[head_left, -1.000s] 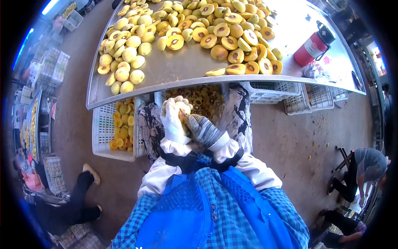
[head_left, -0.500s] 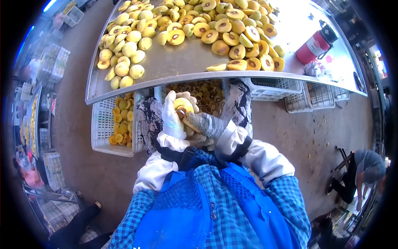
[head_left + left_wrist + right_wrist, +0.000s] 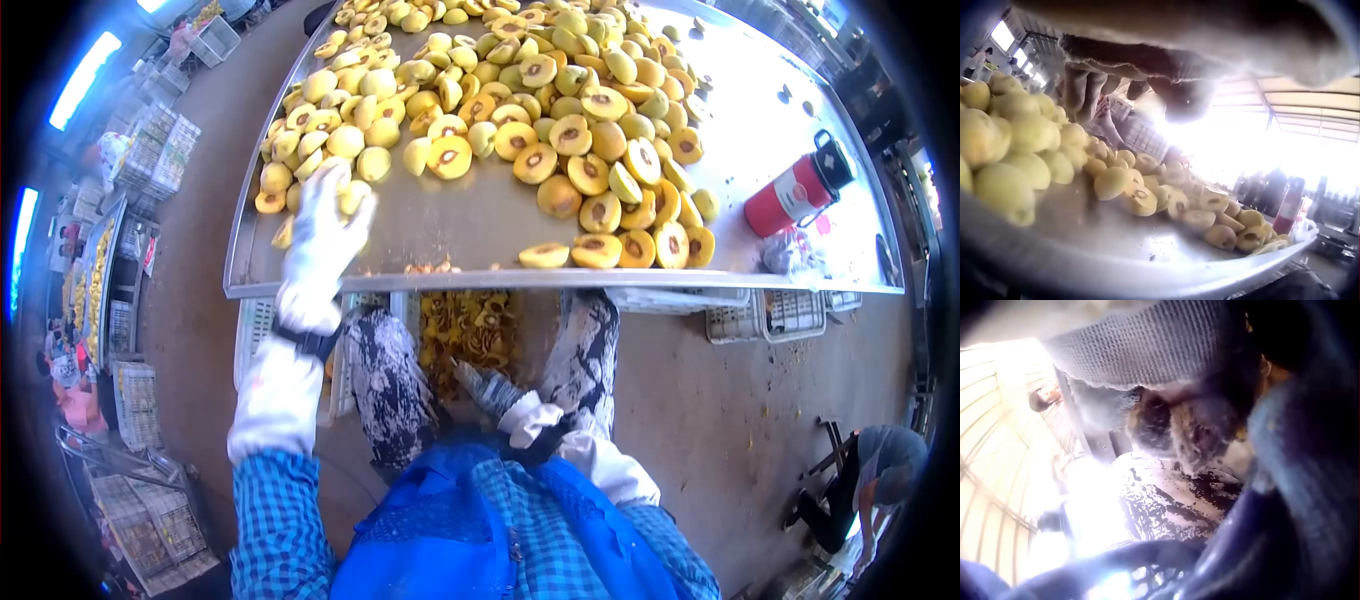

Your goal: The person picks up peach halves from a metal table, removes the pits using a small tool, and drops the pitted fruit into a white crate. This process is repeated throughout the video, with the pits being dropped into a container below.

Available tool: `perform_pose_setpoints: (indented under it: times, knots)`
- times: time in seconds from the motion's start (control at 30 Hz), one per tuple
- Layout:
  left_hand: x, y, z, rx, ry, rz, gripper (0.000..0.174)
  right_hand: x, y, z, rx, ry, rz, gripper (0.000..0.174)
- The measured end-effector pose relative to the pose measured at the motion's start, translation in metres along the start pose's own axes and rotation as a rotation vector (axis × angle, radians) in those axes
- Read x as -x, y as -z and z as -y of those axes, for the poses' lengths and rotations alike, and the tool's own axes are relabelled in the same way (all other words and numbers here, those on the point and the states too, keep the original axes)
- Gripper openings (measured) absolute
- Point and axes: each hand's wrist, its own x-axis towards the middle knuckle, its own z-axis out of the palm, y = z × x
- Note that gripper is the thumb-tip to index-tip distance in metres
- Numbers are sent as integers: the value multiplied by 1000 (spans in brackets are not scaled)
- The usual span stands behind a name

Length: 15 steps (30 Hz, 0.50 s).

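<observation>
The white-gloved left hand, fingers loose, reaches over round yellow fruit near the silvery metal surface's left edge, seemingly selecting; next calls for a light pinch. The grey-gloved right hand (grip unclear) hangs apart, below the near edge.

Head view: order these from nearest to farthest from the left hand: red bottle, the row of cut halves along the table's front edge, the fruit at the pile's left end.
From the left hand:
1. Fruit at the pile's left end: right at the hand.
2. Row of cut halves: to its right, along the front edge.
3. Red bottle: far right.
</observation>
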Motion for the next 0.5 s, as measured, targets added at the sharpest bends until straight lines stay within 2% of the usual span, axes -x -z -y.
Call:
perform_pose_setpoints:
  times: [0.03,0.1,0.13,0.17,0.2,0.3,0.33,0.43,0.47,0.5]
  knots:
    - [-26,-17,-11,123,91,128,55,-1,-26,-39,78,149,-70,32]
    - [-68,-75,14,-59,55,245,62,-5,-60,-91,31,207,-72,34]
    - [-85,-88,14,-63,166,431,64,-8,-56,-86,13,230,-97,36]
    - [-95,-97,15,-67,279,617,65,-5,-47,-84,-65,176,-85,34]
    - [-91,-111,30,-207,145,513,60,-4,-20,-53,-144,122,-77,32]
    - [-83,-105,26,350,647,506,49,-7,6,-7,-601,-144,-103,26]
    - [-73,-97,31,711,648,422,40,-4,6,2,-752,-236,-104,24]
    - [-36,-67,30,1213,728,273,41,-1,7,18,-848,-289,-133,22]
    - [-23,-55,24,1365,777,267,45,-3,10,22,-861,-158,-168,21]
    - [-7,-43,11,1432,747,210,46,-6,15,25,-870,-27,-206,21]
